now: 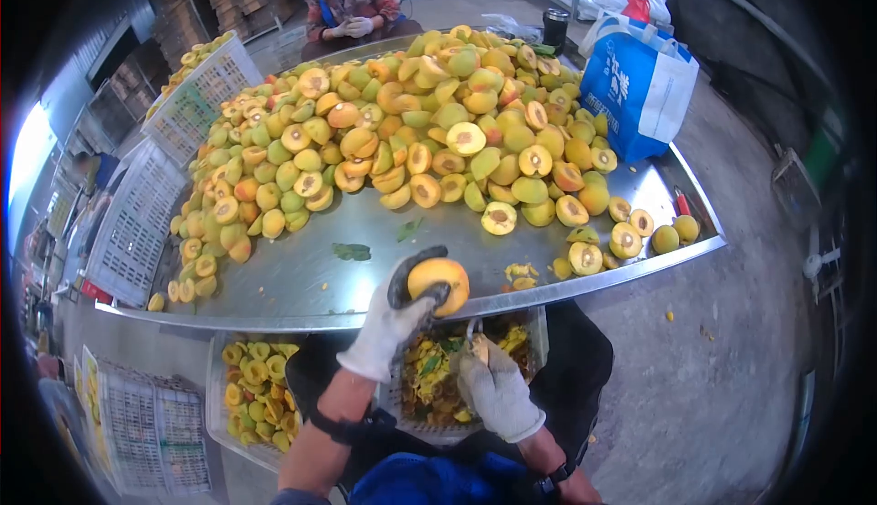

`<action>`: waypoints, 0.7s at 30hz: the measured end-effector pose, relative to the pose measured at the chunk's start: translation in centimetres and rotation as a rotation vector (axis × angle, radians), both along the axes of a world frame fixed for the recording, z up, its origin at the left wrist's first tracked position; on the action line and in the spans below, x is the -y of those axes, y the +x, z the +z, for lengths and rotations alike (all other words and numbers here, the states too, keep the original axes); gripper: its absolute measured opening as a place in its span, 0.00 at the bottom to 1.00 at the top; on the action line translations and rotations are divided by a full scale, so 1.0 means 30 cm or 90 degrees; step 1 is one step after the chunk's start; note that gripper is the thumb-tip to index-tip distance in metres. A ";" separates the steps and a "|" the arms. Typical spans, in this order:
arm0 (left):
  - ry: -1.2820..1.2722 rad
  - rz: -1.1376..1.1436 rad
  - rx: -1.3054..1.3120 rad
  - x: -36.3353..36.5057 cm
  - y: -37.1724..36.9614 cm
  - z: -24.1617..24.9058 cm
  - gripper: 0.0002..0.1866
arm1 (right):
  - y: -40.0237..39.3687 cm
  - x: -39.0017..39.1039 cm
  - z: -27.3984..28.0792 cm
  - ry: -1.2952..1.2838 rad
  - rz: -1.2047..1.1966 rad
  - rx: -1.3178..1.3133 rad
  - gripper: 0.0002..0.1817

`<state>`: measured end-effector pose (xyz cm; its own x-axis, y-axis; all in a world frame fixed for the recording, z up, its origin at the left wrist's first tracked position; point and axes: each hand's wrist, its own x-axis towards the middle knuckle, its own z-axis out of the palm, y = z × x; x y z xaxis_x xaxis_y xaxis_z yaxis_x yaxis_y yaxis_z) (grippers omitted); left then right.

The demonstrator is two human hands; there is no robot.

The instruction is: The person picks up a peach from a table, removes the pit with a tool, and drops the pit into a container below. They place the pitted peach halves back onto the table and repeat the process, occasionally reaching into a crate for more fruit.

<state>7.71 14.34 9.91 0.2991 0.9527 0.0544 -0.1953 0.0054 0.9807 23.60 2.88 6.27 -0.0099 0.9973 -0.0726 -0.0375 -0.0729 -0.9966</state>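
My left hand (388,318), in a white glove with dark fingers, is wrapped round a yellow-orange peach (451,298) just over the table's front edge. In a pale glove, my right hand (498,391) is closed on a small hand tool (474,328) with a curved metal tip. The fingers hide most of its handle. Below the right hand is a crate (541,345) of peach scraps and leaves, between my knees. On the metal table (274,276) lies a large heap of peaches (365,130), many cut in half with stones showing.
To the lower left is a crate (216,386) of pitted peach halves. White crates (137,203) line the table's left side. A blue bag (626,94) and a dark flask (554,28) stand at the back right. A gloved person (352,11) sits at the far side.
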 end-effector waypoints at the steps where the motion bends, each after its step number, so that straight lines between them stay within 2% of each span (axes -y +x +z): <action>1: -0.020 0.007 0.015 0.061 -0.016 0.009 0.29 | -0.013 -0.011 0.047 -0.013 0.020 0.033 0.10; 3: -0.069 0.020 0.064 0.166 -0.032 0.018 0.28 | -0.046 -0.009 0.014 0.084 0.056 0.102 0.11; 4: -0.119 0.044 0.087 0.205 -0.039 0.011 0.26 | -0.055 0.004 0.011 0.085 0.065 0.125 0.12; 6: -0.082 0.056 0.203 0.240 -0.058 -0.075 0.25 | -0.081 0.034 0.029 0.056 0.072 0.147 0.13; 9: -0.126 0.119 0.216 0.270 -0.048 -0.139 0.24 | -0.107 0.064 0.027 -0.015 0.055 0.131 0.15; 11: -0.105 0.103 0.205 0.287 -0.039 -0.122 0.24 | -0.112 0.076 -0.016 -0.045 0.047 0.104 0.15; 14: -0.094 0.110 0.177 0.299 -0.029 -0.107 0.23 | -0.099 0.071 0.038 -0.094 0.075 0.110 0.16; 21: 0.001 0.177 0.113 0.309 -0.003 -0.153 0.21 | -0.114 0.070 -0.053 -0.015 0.038 0.127 0.16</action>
<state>7.63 5.06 5.32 0.0132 0.9963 0.0846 -0.3570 -0.0743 0.9311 20.18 0.77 4.70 -0.0523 0.9933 -0.1030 0.1657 -0.0931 -0.9818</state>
